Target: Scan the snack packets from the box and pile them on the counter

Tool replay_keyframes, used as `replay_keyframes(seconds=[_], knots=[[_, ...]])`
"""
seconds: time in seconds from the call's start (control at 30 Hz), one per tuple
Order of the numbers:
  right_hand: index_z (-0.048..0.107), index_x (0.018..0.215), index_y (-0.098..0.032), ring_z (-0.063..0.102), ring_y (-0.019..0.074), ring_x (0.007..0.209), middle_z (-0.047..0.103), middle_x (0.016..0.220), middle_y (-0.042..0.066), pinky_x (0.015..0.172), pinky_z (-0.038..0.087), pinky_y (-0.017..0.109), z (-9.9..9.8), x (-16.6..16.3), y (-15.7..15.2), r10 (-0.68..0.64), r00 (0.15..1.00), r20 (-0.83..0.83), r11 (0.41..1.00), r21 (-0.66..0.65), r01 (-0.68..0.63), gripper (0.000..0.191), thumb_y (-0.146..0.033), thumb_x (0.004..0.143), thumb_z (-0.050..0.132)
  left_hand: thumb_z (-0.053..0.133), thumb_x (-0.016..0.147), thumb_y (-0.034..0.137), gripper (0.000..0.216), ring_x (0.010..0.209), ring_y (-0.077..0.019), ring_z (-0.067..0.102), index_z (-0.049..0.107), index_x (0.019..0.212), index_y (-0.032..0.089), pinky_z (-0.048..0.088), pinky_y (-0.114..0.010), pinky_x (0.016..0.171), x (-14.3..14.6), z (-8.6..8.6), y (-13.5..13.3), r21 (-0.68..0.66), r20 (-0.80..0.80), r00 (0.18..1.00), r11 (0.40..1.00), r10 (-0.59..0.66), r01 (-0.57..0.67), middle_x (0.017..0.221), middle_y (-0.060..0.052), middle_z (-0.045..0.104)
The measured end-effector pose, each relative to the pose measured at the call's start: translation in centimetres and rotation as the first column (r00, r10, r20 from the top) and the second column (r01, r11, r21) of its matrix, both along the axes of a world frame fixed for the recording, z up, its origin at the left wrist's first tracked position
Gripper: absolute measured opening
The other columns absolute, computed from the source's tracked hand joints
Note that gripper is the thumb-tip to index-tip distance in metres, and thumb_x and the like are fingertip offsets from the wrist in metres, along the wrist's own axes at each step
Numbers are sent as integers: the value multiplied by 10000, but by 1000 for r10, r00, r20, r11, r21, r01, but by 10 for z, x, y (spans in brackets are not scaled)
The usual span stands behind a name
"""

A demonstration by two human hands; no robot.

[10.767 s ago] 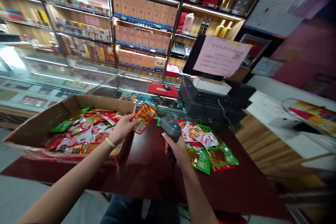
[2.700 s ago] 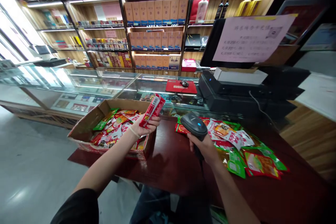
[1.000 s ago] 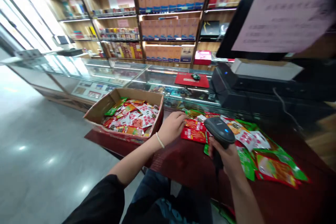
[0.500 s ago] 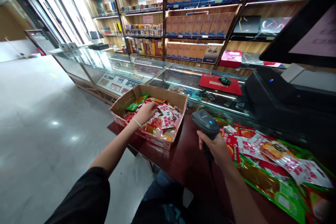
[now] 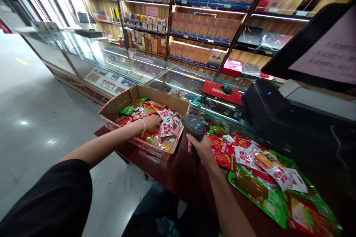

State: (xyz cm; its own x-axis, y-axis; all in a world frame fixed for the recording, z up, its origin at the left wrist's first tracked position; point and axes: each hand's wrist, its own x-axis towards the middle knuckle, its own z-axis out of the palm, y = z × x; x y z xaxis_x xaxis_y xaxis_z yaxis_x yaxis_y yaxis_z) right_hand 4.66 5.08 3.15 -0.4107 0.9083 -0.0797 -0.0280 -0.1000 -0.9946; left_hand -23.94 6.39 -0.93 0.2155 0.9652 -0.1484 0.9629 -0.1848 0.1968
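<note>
My left hand [image 5: 152,123] reaches into an open cardboard box [image 5: 122,103] full of red, green and white snack packets [image 5: 167,126]. Its fingers curl on one of the packets in the box. My right hand [image 5: 200,147] is wrapped round the handle of a dark barcode scanner [image 5: 194,125] with a blue light, held upright above the dark red table [image 5: 178,170] just right of the box. A spread of snack packets [image 5: 258,170] lies on the table to the right of the scanner.
A black register and printer [image 5: 264,103] stand behind the packets, with a monitor carrying a pink notice [image 5: 328,55]. Glass display counters [image 5: 133,68] run along the back, bearing a red mouse pad with a mouse [image 5: 222,90]. Stocked shelves [image 5: 200,26] line the wall. Grey floor lies left.
My left hand laid a red packet on the pile at the right, then swung left into the box and now closes on a packet there. The scanner stayed in my right hand.
</note>
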Motion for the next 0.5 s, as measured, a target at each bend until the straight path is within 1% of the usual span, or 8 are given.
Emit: replay_keyframes(seconds=[0.07,0.13,0.2,0.23,0.33,0.4,0.43,0.5], knots=[[502,783,-219,481,105,354,537,498,-65,343,392,216,-2,2,0,-8,1000,2,1000,-18,8,428,-522,692,788,732,639,301,426,929,-293,628,663,1031,150,448,-333,794,1,-1,2,-38,-3,1000,999,9,-9,1032,-158,689],[502,779,-220,492,110,359,544,502,-62,340,394,218,-2,6,1,-13,1000,-2,999,-34,13,433,-523,680,796,666,696,302,265,801,-243,620,661,929,176,424,-301,703,-2,5,3,-83,23,999,996,38,-36,917,-104,699],[503,778,-220,500,114,366,548,506,-60,341,399,219,-1,10,1,-19,1000,-17,999,-36,18,435,-526,678,797,602,742,303,149,715,-208,591,646,833,194,394,-286,654,-7,19,2,-91,77,995,994,67,-60,819,-62,688],[504,778,-220,502,114,370,549,509,-60,343,402,218,0,13,1,-19,999,-26,999,-32,18,434,-525,683,796,584,752,303,126,691,-201,579,635,796,197,385,-285,645,-9,26,1,-76,111,990,994,85,-77,783,-50,679],[508,770,-214,502,109,374,542,514,-58,349,404,214,4,21,0,-19,998,-54,1000,-16,18,428,-523,698,795,582,755,327,129,685,-197,571,605,755,200,387,-288,654,-12,49,-3,30,259,951,983,166,-180,737,-28,658],[515,747,-209,500,106,374,539,513,-53,352,403,214,8,26,-2,-24,998,-60,1000,-7,24,426,-524,698,797,580,774,372,173,717,-195,583,588,774,199,408,-286,675,-7,58,-7,108,434,874,951,218,-291,754,-20,656],[519,727,-205,500,105,375,536,511,-49,355,403,214,10,29,-3,-28,998,-60,1000,3,28,423,-526,702,795,575,787,396,200,731,-191,589,579,790,196,422,-283,683,-3,61,-9,120,539,811,933,227,-341,765,-18,654],[525,677,-197,498,100,372,531,505,-40,360,400,214,13,34,-5,-36,998,-60,999,32,38,421,-530,722,779,576,802,428,240,706,-170,590,555,817,189,444,-274,667,8,64,-11,69,738,631,904,239,-423,751,-10,638]])
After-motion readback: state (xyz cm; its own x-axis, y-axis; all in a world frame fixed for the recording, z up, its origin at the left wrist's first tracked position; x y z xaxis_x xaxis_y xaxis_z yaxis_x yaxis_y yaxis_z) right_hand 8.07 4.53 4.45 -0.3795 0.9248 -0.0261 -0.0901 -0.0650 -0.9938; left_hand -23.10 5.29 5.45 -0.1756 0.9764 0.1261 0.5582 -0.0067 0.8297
